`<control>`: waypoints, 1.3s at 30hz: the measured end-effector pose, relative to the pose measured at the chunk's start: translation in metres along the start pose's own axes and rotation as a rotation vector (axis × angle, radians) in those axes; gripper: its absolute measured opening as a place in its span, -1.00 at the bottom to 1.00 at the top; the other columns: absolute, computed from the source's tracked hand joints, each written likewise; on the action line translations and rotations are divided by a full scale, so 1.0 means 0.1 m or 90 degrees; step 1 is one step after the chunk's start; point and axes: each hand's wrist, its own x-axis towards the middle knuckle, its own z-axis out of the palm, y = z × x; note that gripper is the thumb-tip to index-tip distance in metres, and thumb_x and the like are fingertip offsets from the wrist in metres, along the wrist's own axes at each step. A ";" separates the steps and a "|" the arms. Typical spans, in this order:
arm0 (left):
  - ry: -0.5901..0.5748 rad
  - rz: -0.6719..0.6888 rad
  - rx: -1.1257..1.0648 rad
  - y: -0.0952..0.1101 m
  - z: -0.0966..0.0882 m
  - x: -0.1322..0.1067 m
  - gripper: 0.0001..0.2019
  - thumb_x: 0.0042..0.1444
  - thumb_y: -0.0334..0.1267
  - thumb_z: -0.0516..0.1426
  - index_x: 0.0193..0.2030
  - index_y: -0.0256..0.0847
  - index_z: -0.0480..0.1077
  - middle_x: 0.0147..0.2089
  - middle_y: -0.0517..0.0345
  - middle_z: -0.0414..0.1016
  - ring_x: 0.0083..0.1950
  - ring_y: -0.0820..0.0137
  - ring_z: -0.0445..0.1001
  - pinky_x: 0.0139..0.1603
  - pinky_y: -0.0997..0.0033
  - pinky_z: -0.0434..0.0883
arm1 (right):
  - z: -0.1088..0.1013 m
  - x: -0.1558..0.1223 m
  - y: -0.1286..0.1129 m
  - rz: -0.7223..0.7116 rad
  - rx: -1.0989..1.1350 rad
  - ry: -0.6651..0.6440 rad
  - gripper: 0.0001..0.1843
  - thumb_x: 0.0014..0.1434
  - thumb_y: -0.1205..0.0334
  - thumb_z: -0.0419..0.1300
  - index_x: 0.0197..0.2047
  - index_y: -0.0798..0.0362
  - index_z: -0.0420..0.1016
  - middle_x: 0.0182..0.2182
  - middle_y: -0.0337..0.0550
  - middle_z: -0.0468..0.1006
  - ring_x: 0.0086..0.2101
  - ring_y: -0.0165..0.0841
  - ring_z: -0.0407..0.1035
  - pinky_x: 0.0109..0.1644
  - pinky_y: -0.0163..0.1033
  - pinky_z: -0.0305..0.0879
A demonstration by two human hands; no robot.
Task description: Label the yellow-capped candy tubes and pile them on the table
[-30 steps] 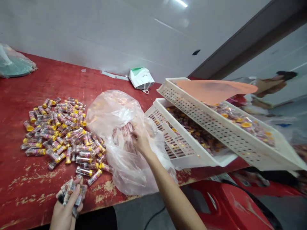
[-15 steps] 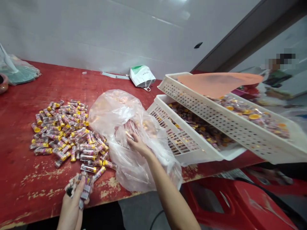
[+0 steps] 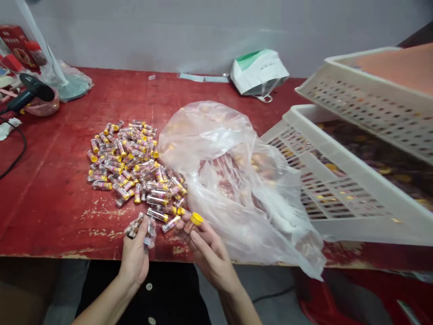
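Note:
My left hand [image 3: 137, 253] is closed around a bunch of small clear packets [image 3: 139, 227] with dark and pale printing; their exact kind is too small to tell. Close by on its right, my right hand [image 3: 210, 250] pinches a clear tube with a yellow cap [image 3: 196, 219], the cap pointing up. Just beyond both hands lies a heap of yellow-capped clear tubes [image 3: 126, 158] with purple labels, spread loosely over the red table [image 3: 54, 198]. Touching the heap's right side is a large translucent plastic bag [image 3: 209, 131] with more yellow-capped pieces showing through it.
Two white perforated crates [image 3: 341, 178], stacked askew at right, hold more capped tubes. A white and green bag [image 3: 260, 74] stands by the wall. At far left are a black hair dryer [image 3: 32, 92], its cord and a lamp base [image 3: 76, 85]. A red stool [image 3: 314, 302] is below.
My right hand has come out of the plastic bag toward my left hand, now with a yellow-capped tube in it. The view has turned left. My left hand still grips the packets.

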 end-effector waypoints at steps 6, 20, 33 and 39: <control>0.006 0.010 -0.032 0.01 -0.03 -0.04 -0.63 -0.27 -0.17 0.45 -0.34 -0.29 0.47 -0.38 0.19 0.47 -0.44 0.57 0.36 -0.57 0.63 0.20 | 0.30 0.25 0.27 -0.002 -0.050 0.066 -0.76 0.12 0.08 0.33 -0.34 0.07 0.47 -0.49 -0.30 0.39 -0.47 -0.48 0.21 -0.36 -0.36 0.19; -0.002 -0.096 -0.151 0.08 0.00 -0.02 -0.70 -0.10 -0.19 0.39 -0.39 -0.31 0.39 -0.42 0.21 0.40 -0.51 0.63 0.27 -0.68 0.67 0.09 | 0.26 0.25 0.22 0.021 -0.039 -0.042 -0.72 0.18 -0.01 0.27 -0.31 0.06 0.45 -0.52 -0.32 0.31 -0.50 -0.48 0.16 -0.38 -0.35 0.15; -0.005 -0.112 -0.123 0.02 -0.03 -0.04 -0.65 -0.11 -0.13 0.39 -0.27 -0.29 0.43 -0.31 0.13 0.47 -0.47 0.59 0.33 -0.61 0.63 0.16 | 0.31 -0.14 0.17 -0.240 -0.110 0.042 -0.79 0.22 0.24 0.25 -0.05 -0.08 0.47 -0.18 -0.14 0.46 -0.10 -0.31 0.40 -0.01 -0.24 0.39; -0.061 -0.113 -0.084 -0.01 -0.06 -0.14 -0.64 -0.11 -0.10 0.38 -0.28 -0.28 0.44 -0.36 0.18 0.41 -0.45 0.59 0.29 -0.59 0.63 0.16 | 0.24 -0.23 0.37 -0.450 -0.258 0.134 -0.46 0.13 0.56 0.23 0.13 -0.10 0.43 -0.10 -0.08 0.53 -0.08 -0.26 0.44 -0.01 -0.11 0.44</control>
